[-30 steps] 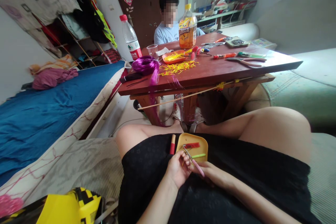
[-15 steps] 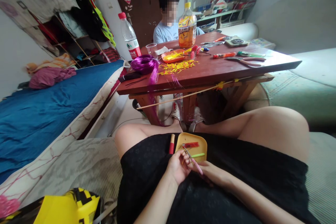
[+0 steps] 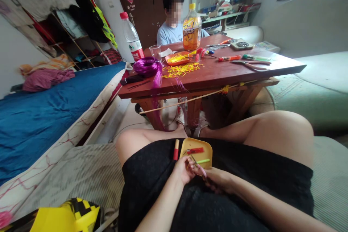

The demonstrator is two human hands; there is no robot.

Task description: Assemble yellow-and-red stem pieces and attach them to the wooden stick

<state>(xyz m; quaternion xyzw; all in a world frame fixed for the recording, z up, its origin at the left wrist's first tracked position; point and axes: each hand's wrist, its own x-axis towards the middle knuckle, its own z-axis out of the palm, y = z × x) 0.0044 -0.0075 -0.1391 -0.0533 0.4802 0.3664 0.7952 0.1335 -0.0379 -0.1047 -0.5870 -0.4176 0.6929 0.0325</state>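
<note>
Over my lap, my left hand (image 3: 185, 170) is closed, its fingertips pinched together. What they hold is too small to make out. My right hand (image 3: 219, 179) grips a pair of pink-handled scissors (image 3: 201, 170), the thin metal end pointing up beside the left fingertips. Just behind the hands a yellow tray (image 3: 208, 148) rests on the black cloth over my lap. A red strip-like piece (image 3: 195, 150) and a light green stick (image 3: 203, 161) lie in it. Left of the tray is a red and tan tube (image 3: 176, 149).
A dark red table (image 3: 217, 71) stands ahead, bearing purple strands (image 3: 146, 66), yellow pieces (image 3: 182, 69), an orange tray (image 3: 174, 63), pliers (image 3: 251, 65) and two bottles. A thin stick (image 3: 179, 102) runs along its near edge. Behind it sits another person (image 3: 170, 34).
The scissors have tilted and dropped slightly between my hands, showing less of their metal end. Both hands stay close together; the whole view has shifted a little.
</note>
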